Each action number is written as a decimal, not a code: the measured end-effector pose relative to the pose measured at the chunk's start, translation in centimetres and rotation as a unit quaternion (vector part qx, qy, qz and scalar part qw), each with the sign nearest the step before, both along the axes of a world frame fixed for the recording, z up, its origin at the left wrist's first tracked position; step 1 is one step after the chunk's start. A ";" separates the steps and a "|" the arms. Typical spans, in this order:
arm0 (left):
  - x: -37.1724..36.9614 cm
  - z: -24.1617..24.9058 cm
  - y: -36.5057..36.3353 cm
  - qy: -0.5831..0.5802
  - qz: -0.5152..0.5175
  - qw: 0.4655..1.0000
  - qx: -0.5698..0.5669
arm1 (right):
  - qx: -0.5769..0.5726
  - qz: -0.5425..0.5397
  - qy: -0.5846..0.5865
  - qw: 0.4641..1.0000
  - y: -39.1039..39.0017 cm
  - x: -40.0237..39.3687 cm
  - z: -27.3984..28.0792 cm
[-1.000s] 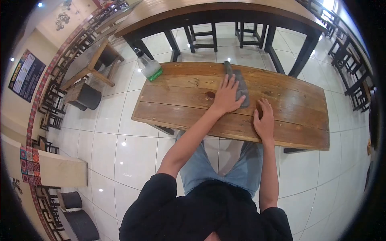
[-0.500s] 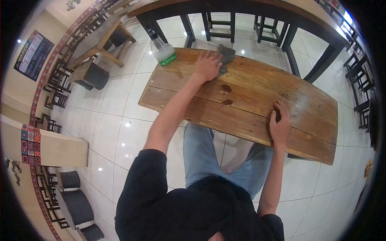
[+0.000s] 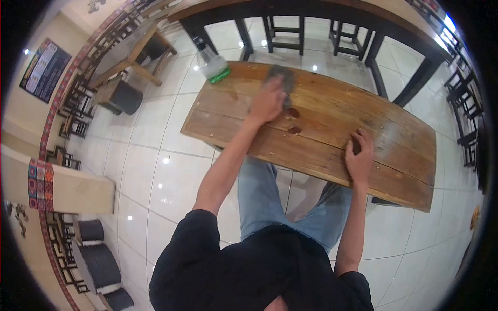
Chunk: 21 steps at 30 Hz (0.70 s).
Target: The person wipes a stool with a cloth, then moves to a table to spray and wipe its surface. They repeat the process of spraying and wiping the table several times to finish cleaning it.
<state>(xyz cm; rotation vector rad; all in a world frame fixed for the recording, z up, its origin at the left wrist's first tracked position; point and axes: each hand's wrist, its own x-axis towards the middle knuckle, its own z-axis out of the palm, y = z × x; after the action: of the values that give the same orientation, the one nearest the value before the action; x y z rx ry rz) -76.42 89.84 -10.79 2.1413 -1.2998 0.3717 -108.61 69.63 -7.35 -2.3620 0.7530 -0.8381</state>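
My left hand [image 3: 268,102] presses a dark grey cloth [image 3: 280,75] against the wooden bench top [image 3: 316,98], its fingers bent over the near part of the cloth. Motion smears both the hand and the cloth a little. Farther right, my right hand [image 3: 360,158] rests on the planks near the front edge, thumb and fingers apart and loosely curved, holding nothing. A clear spray bottle [image 3: 213,66] with green liquid and a black top stands upright at the far left corner. Two dark round knots [image 3: 292,113] mark the wood between my hands.
Behind the bench top runs a long table [image 3: 321,11] on dark legs, with dark stools [image 3: 286,39] beneath it. More tables [image 3: 122,57] and seats stand along the left wall. White glossy tiles [image 3: 150,124] cover the floor, and a tile-trimmed block [image 3: 83,191] juts out at left.
My left hand has drawn slightly nearer to me, and the cloth has shifted left. Its fingers have gone from spread to bent. My right hand and the spray bottle stay in place.
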 end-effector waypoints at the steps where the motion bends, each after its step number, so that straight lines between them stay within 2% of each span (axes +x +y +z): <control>1: -2.1 1.0 0.1 0.003 0.011 1.000 0.003 | 0.003 0.011 0.003 1.000 0.0 0.0 0.0; 3: -4.9 2.5 0.6 0.003 -0.092 0.994 0.054 | 0.004 0.004 0.007 1.000 -0.2 -0.1 0.0; 7: -3.7 2.9 3.8 0.012 -0.103 0.993 0.063 | 0.034 0.002 0.006 0.999 -0.2 -0.6 0.1; 10: -1.5 2.4 7.4 0.021 -0.050 0.996 0.075 | 0.047 0.007 -0.012 0.999 -0.5 -0.7 0.0; 16: 1.8 2.8 17.5 0.043 0.119 0.988 0.087 | 0.056 -0.010 -0.003 0.998 0.0 -0.6 0.8; 19: 3.7 2.2 22.7 0.042 0.147 0.984 0.088 | 0.057 -0.008 -0.006 0.998 -0.3 -0.5 0.3; 21: 4.1 1.8 25.5 0.063 0.244 0.963 0.092 | 0.042 -0.003 -0.018 0.999 -0.4 -0.5 -0.1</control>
<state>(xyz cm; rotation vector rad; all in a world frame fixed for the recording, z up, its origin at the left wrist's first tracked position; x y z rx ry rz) -72.32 115.33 -9.01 2.5919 -0.7474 0.3102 -109.12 69.23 -7.40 -2.2661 0.7649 -0.8334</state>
